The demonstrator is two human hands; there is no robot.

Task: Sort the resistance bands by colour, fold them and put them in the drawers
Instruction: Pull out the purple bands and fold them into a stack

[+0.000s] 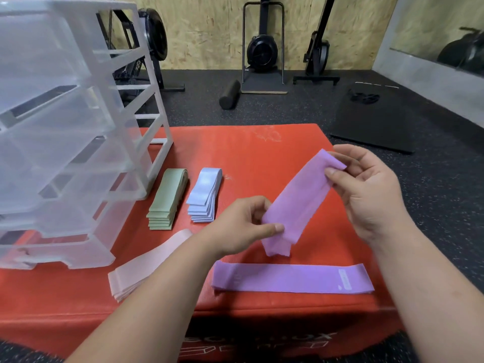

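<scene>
**Purple band in both hands, over the red box**

Edges and room: the red box (262, 153) is my work surface. Its far edge and right edge drop to dark gym floor. The clear drawer unit (65, 142) takes up the box's left side, drawers pulled partway out toward me. The far right part of the box top is bare red, which leaves open room under and beyond my hands.

On the box: the green stack (167, 200) and the blue stack (205, 195) lie side by side at mid-box, not quite touching, with the green one nearest the drawer unit. The pink stack (146, 265) sits toward the box's front left, partly hidden by my left forearm. A second purple band (290, 279) lies flat along the box's front edge, just inside it.

Grip: the held purple band (301, 200) hangs slanted above the box's centre-right, clear of the surface. My left hand (246, 221) pinches its lower end between thumb and curled fingers. My right hand (366, 189) pinches the upper end, thumb on the near face and fingers behind, with the palm loosely open.
</scene>
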